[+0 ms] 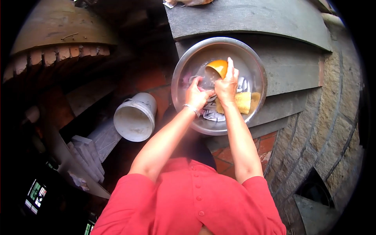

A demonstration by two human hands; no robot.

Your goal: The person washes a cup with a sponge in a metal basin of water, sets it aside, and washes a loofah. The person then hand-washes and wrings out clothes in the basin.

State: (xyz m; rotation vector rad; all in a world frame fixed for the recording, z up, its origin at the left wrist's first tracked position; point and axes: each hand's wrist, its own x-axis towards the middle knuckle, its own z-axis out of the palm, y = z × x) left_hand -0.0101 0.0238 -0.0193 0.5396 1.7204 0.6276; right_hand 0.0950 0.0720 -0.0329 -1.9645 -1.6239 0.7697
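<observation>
A round metal basin (258, 78) in front of me holds water and several things. Inside it, my left hand (197, 96) is curled with its thumb toward the right hand, around something clear or wet that I cannot make out. Close beside it, my right hand (227, 87) has its index finger stretched forward along an orange cup (217, 67), which lies tipped on its side. The other fingers of that hand are bent, and what they grip is hidden. A yellow sponge (243, 102) lies right of my right wrist. Under both hands is a grey-and-white striped cloth (213, 114).
A white bucket (135, 122) stands on the red tile floor left of the basin. Grey stone slabs (250, 23) lie behind and right of the basin. A stone block wall (327, 113) rises at right. Stacked pale boards (87, 154) are at lower left, and a brick-edged ledge (58, 55) at upper left.
</observation>
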